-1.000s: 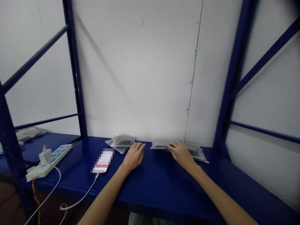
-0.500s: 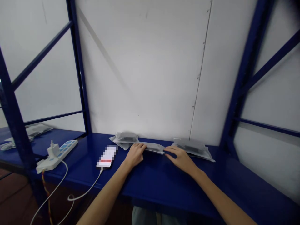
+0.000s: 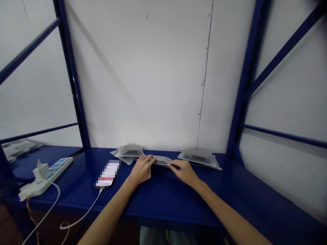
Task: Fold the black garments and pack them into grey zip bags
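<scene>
A frosted plastic zip bag (image 3: 161, 160) with something grey inside lies on the blue tabletop between my hands. My left hand (image 3: 142, 168) holds down its left end, the fingers curled over the top and partly covering it. At the bag's right front corner, my right hand (image 3: 184, 172) is closed in a pinch on the small white zip slider. To the left, close behind my left hand, frosted bags (image 3: 129, 151) lie overlapping, with a dark item showing through. Another frosted bag (image 3: 200, 157) with a dark item in it lies to the right of my right hand.
A phone (image 3: 108, 174) with a blurred screen lies at the left, its white charging cable (image 3: 81, 219) hanging over the front edge. Further left sits a white power strip (image 3: 48, 175) with a plug in it. Blue metal posts (image 3: 245, 78) and a white wall (image 3: 143, 85) enclose the table (image 3: 163, 200).
My right thumb and finger have closed on the bag's right corner, where they were apart before. My left hand stays on the bag. The whole view has shifted somewhat to the right.
</scene>
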The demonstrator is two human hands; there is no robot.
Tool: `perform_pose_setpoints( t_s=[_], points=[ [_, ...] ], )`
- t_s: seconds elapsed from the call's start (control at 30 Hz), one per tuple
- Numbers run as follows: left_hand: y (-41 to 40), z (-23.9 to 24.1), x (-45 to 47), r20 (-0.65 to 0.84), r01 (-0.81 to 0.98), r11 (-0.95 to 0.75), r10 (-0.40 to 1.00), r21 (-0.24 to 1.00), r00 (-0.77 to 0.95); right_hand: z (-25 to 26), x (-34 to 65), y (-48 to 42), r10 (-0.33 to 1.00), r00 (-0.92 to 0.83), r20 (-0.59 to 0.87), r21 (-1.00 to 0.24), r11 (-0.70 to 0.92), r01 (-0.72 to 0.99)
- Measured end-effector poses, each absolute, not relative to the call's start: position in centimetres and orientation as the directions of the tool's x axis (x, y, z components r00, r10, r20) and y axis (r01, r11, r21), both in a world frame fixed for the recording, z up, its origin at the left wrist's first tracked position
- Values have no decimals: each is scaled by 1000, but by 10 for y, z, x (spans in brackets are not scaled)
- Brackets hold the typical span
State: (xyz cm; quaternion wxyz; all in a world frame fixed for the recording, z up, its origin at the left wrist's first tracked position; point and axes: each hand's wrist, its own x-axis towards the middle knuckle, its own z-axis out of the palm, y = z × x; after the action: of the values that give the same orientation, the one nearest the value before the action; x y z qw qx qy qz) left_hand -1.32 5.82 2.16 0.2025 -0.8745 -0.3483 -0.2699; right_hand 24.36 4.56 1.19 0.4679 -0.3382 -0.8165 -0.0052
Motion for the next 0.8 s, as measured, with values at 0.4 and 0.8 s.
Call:
perform_pose_setpoints(
  t_s=[0.4, 0.8],
  points=[
    [54, 13, 7, 604, 532, -781, 260, -327, 753, 6, 227, 42, 419, -497, 760, -39, 792, 609],
    [52, 11, 7, 597, 529, -773, 252, -349, 762, 5, 229, 40, 423, -496, 758, -42, 791, 610]
  ],
)
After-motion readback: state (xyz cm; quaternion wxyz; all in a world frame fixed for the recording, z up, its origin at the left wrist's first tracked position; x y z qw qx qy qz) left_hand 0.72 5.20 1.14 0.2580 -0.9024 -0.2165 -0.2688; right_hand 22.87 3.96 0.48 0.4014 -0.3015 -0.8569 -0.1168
